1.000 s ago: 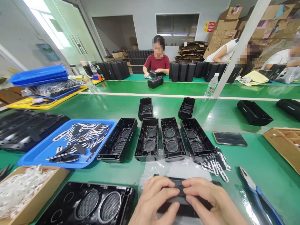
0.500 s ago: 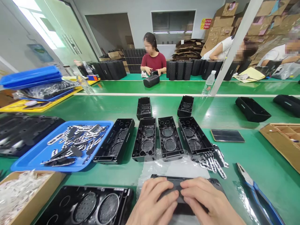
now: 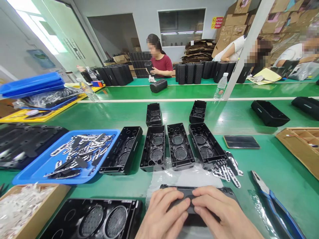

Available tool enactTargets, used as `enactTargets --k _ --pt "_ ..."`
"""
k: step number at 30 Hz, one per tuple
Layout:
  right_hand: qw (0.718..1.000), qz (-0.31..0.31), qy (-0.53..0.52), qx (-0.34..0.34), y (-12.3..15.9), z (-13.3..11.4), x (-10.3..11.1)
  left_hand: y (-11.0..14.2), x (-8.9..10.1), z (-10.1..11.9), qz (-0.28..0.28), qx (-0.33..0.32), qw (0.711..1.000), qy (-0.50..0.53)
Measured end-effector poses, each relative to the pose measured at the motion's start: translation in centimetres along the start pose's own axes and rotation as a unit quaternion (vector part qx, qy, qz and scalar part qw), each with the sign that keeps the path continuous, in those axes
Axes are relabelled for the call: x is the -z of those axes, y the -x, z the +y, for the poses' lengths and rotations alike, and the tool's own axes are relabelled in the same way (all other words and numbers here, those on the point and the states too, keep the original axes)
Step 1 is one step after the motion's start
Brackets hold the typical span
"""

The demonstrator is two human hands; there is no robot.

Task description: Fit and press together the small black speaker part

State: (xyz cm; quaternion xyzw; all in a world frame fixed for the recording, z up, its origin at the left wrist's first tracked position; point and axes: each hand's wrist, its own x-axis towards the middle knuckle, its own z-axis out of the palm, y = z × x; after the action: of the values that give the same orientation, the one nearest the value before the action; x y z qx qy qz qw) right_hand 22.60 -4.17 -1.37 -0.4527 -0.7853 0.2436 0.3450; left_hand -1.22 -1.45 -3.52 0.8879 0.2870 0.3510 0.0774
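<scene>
At the near edge of the bench a black speaker housing [image 3: 196,215] lies on a clear plastic sheet [image 3: 179,178]. My left hand [image 3: 164,212] grips it with bent fingers, the tips pressing down near its middle. From the other side my right hand [image 3: 214,209] does the same, so the fingertips of both hands nearly meet. Much of this housing is covered by my hands. Several open black speaker housings [image 3: 154,149] with round mesh grilles stand beyond it. A larger-looking open housing [image 3: 92,222] lies to the left of my left hand.
A blue tray [image 3: 27,176] of black and white strips is at left, above a cardboard box [image 3: 47,212] of small white parts. Pliers [image 3: 271,196], loose strips [image 3: 231,169], a dark rectangular panel [image 3: 241,142] and a divided carton [image 3: 299,149] lie at right. A co-worker [image 3: 160,63] sits opposite.
My hands stay on the speaker housing in almost the same place. Across the bench, the co-worker now holds up a dark object, while the black speaker stays on the bench.
</scene>
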Motion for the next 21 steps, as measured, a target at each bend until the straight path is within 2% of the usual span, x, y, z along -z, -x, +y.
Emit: enactTargets --k 8,14,21 --pt "0.997 0.051 0.05 0.007 0.3 -0.2 -0.5 0.8 -1.1 -0.7 0.013 -0.013 0.999 -0.041" --pt "0.996 0.01 0.087 -0.012 0.9 -0.2 -0.8 0.9 -1.1 -0.7 0.013 -0.013 0.999 -0.038" --pt "0.99 0.019 0.14 -0.018 1.4 0.5 -0.3 1.0 -1.2 -0.6 0.019 -0.018 0.998 -0.059"
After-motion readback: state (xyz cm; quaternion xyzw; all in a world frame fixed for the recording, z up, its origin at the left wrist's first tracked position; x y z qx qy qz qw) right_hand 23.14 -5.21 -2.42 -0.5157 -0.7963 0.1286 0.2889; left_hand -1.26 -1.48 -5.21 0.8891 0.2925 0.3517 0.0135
